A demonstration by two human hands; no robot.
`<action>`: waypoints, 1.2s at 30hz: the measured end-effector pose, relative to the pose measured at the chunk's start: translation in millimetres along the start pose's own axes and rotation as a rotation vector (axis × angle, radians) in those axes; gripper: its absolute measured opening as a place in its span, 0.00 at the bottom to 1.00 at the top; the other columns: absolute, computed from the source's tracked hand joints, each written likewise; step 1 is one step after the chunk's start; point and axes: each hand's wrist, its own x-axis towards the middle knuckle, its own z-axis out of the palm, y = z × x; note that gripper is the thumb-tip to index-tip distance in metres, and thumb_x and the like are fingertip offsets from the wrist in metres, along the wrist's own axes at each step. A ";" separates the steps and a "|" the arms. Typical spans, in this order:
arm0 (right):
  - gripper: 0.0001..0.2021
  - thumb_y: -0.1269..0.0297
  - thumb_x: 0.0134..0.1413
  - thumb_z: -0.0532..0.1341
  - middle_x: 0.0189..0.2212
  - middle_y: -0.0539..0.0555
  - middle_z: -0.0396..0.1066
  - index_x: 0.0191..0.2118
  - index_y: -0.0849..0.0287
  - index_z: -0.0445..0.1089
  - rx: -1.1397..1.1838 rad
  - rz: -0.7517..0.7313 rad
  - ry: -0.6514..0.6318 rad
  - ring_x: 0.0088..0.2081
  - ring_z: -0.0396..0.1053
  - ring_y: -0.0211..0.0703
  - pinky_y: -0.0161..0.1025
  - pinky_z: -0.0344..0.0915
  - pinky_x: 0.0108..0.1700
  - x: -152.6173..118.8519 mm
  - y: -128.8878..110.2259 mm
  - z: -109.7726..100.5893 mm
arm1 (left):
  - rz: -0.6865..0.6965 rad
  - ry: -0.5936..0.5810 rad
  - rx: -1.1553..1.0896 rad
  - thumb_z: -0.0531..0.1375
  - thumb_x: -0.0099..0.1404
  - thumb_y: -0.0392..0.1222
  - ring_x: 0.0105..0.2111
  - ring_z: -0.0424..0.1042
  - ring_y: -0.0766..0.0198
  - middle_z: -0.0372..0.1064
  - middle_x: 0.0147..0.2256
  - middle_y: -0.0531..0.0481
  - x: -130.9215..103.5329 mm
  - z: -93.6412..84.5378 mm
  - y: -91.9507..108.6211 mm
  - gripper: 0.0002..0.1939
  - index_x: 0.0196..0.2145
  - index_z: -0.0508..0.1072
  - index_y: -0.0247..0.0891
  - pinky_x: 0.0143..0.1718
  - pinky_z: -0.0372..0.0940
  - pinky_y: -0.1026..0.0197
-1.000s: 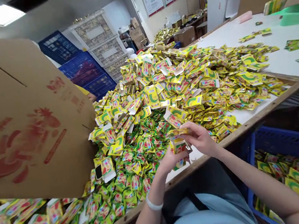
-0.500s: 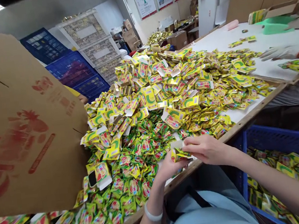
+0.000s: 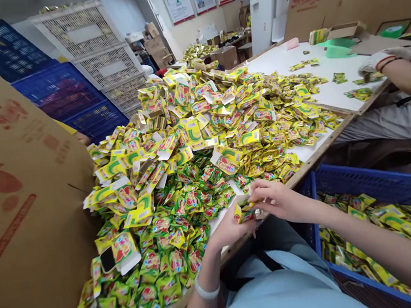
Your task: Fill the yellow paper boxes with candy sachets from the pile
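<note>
My left hand point(image 3: 232, 229) is closed around a small yellow carton point(image 3: 241, 214) by the near edge of the table, with its pale flap standing up. My right hand point(image 3: 279, 201) meets the carton from the right, thumb and fingers bent in a pinch at its open end. Whether a packet is also between those fingers is hidden. Just beyond both hands lies a heap of green candy packets point(image 3: 192, 200). Behind it rises a pile of open yellow cartons point(image 3: 193, 134).
A large cardboard box point(image 3: 36, 203) stands at left, with blue crates point(image 3: 68, 93) and white crates point(image 3: 91, 33) behind. At right below the table is a blue crate point(image 3: 371, 174) of yellow cartons. A co-worker's gloved hand point(image 3: 373, 63) is over the white tabletop point(image 3: 344, 71).
The view has shifted, so the table scene sits farther left. My right fingers have loosened slightly at the carton's end. The co-worker's gloved hand has drawn back among the packets.
</note>
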 end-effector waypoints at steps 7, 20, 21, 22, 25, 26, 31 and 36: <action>0.11 0.67 0.62 0.59 0.24 0.49 0.69 0.28 0.59 0.71 0.086 0.040 -0.044 0.28 0.67 0.38 0.33 0.63 0.33 -14.6 15.0 21.2 | -0.045 -0.158 -0.075 0.66 0.56 0.38 0.44 0.69 0.59 0.67 0.47 0.48 -7.3 11.9 -7.4 0.36 0.59 0.58 0.41 0.47 0.66 0.57; 0.15 0.57 0.67 0.55 0.30 0.54 0.76 0.35 0.58 0.75 0.086 0.193 0.141 0.30 0.72 0.40 0.35 0.66 0.34 -13.7 60.1 -22.5 | 0.017 -0.072 0.147 0.68 0.59 0.46 0.64 0.58 0.50 0.54 0.66 0.39 32.0 -7.1 7.2 0.46 0.68 0.48 0.44 0.64 0.56 0.48; 0.14 0.56 0.66 0.56 0.31 0.54 0.76 0.37 0.58 0.76 -0.095 0.264 0.314 0.28 0.70 0.39 0.35 0.64 0.32 -9.5 74.3 -41.3 | 0.068 -0.024 0.213 0.65 0.63 0.46 0.65 0.57 0.50 0.53 0.66 0.39 42.4 -7.8 1.8 0.41 0.67 0.50 0.44 0.65 0.54 0.47; 0.14 0.54 0.64 0.59 0.33 0.57 0.77 0.40 0.60 0.76 -0.325 0.334 0.488 0.27 0.70 0.40 0.36 0.62 0.32 -4.0 91.0 -61.4 | 0.106 0.025 0.291 0.61 0.66 0.44 0.65 0.56 0.51 0.54 0.66 0.39 53.0 -7.7 -5.4 0.36 0.67 0.52 0.43 0.66 0.53 0.46; 0.19 0.56 0.65 0.58 0.43 0.69 0.76 0.51 0.66 0.74 -0.820 0.597 0.507 0.38 0.74 0.46 0.40 0.55 0.34 19.3 150.1 -119.1 | 0.117 0.173 0.547 0.55 0.69 0.38 0.64 0.58 0.50 0.60 0.63 0.35 79.5 -3.1 -31.8 0.26 0.64 0.59 0.37 0.65 0.54 0.43; 0.20 0.57 0.67 0.55 0.42 0.70 0.76 0.49 0.69 0.75 -0.882 0.704 0.457 0.41 0.74 0.47 0.42 0.52 0.33 27.8 170.0 -135.2 | 0.101 0.209 0.610 0.54 0.70 0.37 0.63 0.59 0.50 0.62 0.61 0.34 85.0 -1.3 -40.2 0.25 0.63 0.61 0.35 0.64 0.56 0.43; 0.38 0.47 0.65 0.41 0.46 0.72 0.71 0.47 0.83 0.73 -0.934 0.942 0.559 0.47 0.71 0.46 0.50 0.48 0.33 53.4 225.8 -180.7 | 0.106 0.207 0.745 0.51 0.72 0.35 0.60 0.66 0.51 0.67 0.57 0.34 85.0 -3.2 -62.2 0.22 0.62 0.62 0.34 0.60 0.62 0.46; 0.30 0.53 0.70 0.45 0.45 0.73 0.70 0.47 0.79 0.72 -0.850 0.387 0.428 0.45 0.69 0.44 0.42 0.56 0.38 45.5 169.0 -116.6 | 0.084 0.255 0.711 0.48 0.72 0.35 0.57 0.68 0.51 0.68 0.56 0.34 69.4 -14.4 -55.4 0.24 0.64 0.61 0.36 0.57 0.65 0.46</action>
